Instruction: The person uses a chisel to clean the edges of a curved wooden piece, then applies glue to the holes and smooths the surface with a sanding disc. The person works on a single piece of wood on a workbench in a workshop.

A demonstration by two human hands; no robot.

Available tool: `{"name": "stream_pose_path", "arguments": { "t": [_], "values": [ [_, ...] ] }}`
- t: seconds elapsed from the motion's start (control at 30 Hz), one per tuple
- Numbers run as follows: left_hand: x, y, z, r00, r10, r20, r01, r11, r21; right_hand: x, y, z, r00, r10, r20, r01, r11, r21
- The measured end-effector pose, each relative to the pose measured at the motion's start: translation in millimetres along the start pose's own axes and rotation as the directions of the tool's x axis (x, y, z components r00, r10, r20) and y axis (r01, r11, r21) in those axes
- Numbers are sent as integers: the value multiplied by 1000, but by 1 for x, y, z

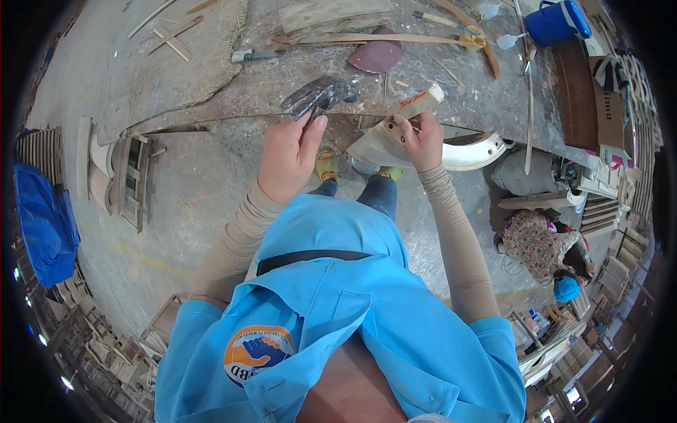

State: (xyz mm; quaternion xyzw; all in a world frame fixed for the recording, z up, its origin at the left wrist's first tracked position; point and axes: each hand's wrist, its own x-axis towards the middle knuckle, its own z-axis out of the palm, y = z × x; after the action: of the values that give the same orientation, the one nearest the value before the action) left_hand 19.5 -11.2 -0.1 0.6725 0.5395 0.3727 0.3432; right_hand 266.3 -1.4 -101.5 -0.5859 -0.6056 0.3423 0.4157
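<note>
1. Head view: left hand point(289, 151) is up at the near edge of the desk point(211, 84), fingers closed round the lower end of a dark grey crumpled glove or rag point(319, 96); can't tell which it is.
2. The dark piece lies partly on the desk edge, directly above the left hand and touching its fingertips.
3. Right hand point(421, 141) grips a pale wooden piece point(384, 137), a flat curved part with a short block-like handle end point(421, 101) sticking up toward the desk.
4. The wooden piece sits between the two hands, closer to the right one; its broad lower end hangs off the desk edge over the floor.
5. Hands are near each other but apart; the dark piece and the wooden piece do not touch.
6. On the desk beyond the hands: a dark red sanding sheet point(376, 55), a long thin wooden strip point(381, 39), a hammer-like tool point(254, 55), loose sticks.
7. Far right of the desk: a blue plastic jug point(557, 22).
8. Below the desk on the right: a white curved part point(474, 151) just beside the right hand.
9. Both forearms wear beige sleeves; blue shirt fills the lower frame.
10. Another person point(543, 243) in patterned clothes crouches on the floor at right, well apart.
11. A blue tarp point(44, 225) lies at far left.
</note>
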Motion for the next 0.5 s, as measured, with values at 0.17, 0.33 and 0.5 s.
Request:
{"name": "stream_pose_path", "arguments": {
  "t": [0.17, 0.33, 0.5],
  "values": [
    [-3, -4, 2, 1000, 21, 13, -21, 1000, -2, 0, 1, 0, 1000, -6, 21, 7, 999, -51],
    [-2, -5, 2, 998, 8, 59, -9, 1000, 4, -1, 10, 3, 1000, -28, 1, 28, 998, -50],
    [3, 7, 6, 994, 45, 96, -50, 998, 47, -2, 10, 3, 998, -68, 9, 68, 986, -151]
  ]
}}
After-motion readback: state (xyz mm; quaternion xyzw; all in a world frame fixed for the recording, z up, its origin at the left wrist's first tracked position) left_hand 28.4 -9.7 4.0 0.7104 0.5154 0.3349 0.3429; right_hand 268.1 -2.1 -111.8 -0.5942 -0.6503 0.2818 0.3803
